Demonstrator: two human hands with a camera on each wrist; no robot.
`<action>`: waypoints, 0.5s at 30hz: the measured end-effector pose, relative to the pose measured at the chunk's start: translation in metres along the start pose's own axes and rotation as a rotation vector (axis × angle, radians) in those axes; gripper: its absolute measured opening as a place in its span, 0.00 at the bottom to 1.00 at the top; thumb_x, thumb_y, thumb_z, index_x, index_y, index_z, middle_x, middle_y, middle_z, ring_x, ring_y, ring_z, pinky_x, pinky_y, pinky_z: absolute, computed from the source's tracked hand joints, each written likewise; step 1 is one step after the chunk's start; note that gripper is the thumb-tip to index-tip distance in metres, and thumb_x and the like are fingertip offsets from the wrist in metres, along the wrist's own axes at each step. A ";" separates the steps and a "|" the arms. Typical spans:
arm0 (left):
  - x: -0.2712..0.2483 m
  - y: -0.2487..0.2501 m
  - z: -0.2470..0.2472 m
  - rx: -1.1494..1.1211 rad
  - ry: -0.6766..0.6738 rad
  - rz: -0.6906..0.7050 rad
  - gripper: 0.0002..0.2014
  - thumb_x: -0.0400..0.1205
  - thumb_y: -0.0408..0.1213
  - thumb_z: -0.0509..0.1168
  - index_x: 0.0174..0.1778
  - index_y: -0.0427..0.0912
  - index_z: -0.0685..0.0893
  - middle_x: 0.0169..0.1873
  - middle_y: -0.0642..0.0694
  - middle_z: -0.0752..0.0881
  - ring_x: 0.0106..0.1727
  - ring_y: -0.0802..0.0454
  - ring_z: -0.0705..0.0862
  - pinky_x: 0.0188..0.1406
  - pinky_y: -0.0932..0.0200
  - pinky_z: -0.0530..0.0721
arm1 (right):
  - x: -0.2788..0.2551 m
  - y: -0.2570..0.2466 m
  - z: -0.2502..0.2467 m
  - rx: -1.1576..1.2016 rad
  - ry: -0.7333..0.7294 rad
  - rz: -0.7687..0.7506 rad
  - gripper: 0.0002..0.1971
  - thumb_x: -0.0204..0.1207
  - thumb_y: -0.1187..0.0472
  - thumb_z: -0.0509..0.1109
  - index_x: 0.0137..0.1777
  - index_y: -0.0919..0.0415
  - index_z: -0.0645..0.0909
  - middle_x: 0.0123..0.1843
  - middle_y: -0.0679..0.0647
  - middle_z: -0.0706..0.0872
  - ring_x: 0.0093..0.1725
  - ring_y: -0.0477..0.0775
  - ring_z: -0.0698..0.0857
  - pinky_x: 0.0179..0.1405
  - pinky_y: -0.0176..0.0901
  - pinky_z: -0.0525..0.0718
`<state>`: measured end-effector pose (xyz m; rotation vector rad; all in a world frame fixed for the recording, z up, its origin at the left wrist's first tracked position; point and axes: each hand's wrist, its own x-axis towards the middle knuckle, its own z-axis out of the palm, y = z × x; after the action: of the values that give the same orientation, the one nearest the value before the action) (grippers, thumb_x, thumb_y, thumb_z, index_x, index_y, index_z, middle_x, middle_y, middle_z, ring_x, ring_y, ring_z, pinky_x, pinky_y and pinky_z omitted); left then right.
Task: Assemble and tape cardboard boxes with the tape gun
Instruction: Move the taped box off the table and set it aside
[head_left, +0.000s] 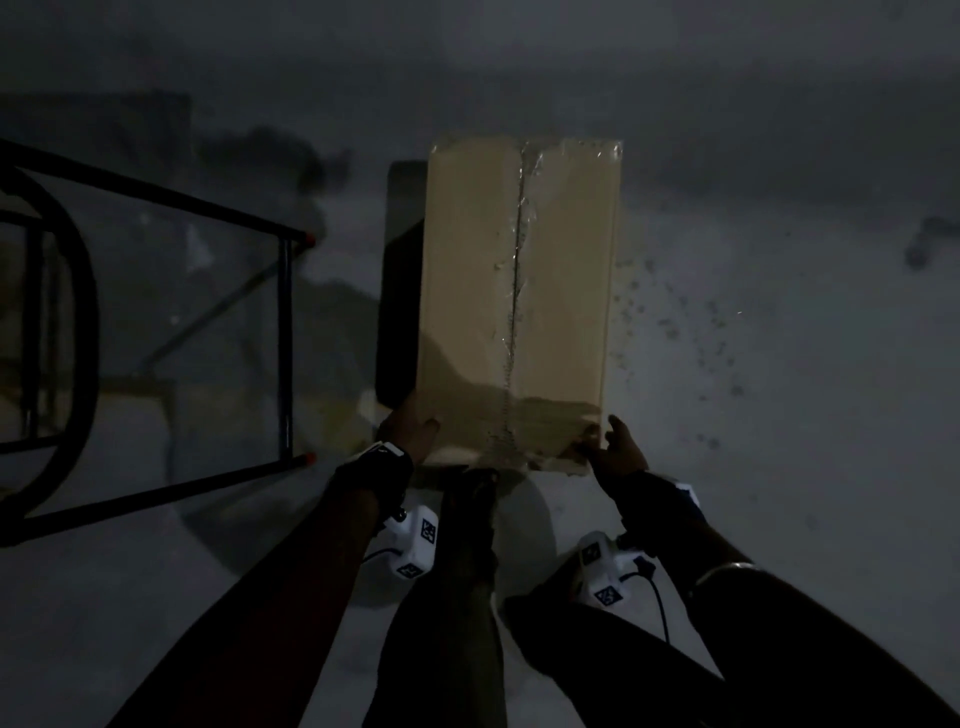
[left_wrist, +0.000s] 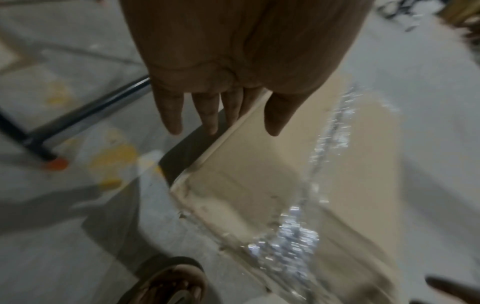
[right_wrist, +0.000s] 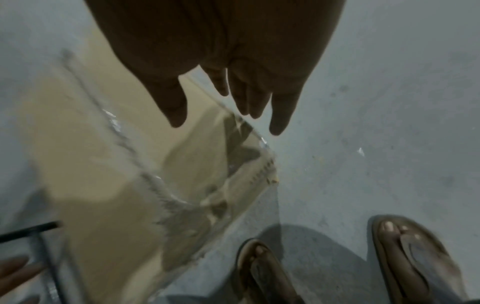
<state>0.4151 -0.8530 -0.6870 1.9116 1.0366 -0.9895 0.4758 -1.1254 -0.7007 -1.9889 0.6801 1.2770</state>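
Note:
A tan cardboard box (head_left: 467, 270) lies closed on the grey floor, with clear, wrinkled tape (head_left: 517, 270) running along its centre seam. My left hand (head_left: 410, 428) is at its near left corner. In the left wrist view the left hand (left_wrist: 233, 115) straddles the box's (left_wrist: 259, 164) edge, thumb over the top and straight fingers down the side. My right hand (head_left: 613, 441) is at the near right corner, where the cardboard is torn. The right wrist view shows the right hand (right_wrist: 221, 119) with straight fingers spread over the box's (right_wrist: 91, 133) edge. No tape gun is in view.
A black metal frame (head_left: 285, 353) with orange foot caps lies on the floor to the left. A dark flat object (head_left: 400, 291) sits against the box's left side. My sandalled feet (right_wrist: 415, 257) stand just behind the box. Speckled grey floor (head_left: 727, 338) spreads to the right.

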 end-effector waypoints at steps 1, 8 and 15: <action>-0.018 0.010 -0.006 0.012 0.014 0.024 0.31 0.87 0.43 0.59 0.86 0.47 0.54 0.82 0.42 0.63 0.79 0.38 0.67 0.74 0.45 0.70 | -0.020 -0.008 -0.009 -0.037 0.036 0.004 0.42 0.82 0.52 0.74 0.90 0.55 0.54 0.84 0.63 0.71 0.78 0.68 0.75 0.75 0.59 0.75; -0.178 0.081 -0.069 -0.033 0.035 0.203 0.27 0.87 0.40 0.60 0.82 0.42 0.63 0.81 0.42 0.66 0.80 0.41 0.67 0.76 0.52 0.68 | -0.193 -0.092 -0.058 -0.251 0.031 -0.166 0.25 0.84 0.49 0.70 0.79 0.56 0.76 0.72 0.58 0.84 0.69 0.63 0.83 0.68 0.47 0.79; -0.336 0.118 -0.126 -0.191 0.199 0.380 0.22 0.86 0.37 0.63 0.76 0.40 0.73 0.73 0.44 0.77 0.73 0.45 0.76 0.68 0.60 0.71 | -0.356 -0.159 -0.093 -0.316 0.038 -0.433 0.23 0.85 0.48 0.70 0.77 0.53 0.78 0.69 0.58 0.86 0.66 0.62 0.85 0.66 0.47 0.82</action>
<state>0.4273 -0.8995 -0.3124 1.9761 0.7997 -0.4765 0.5068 -1.0700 -0.3052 -2.2575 0.0484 1.1307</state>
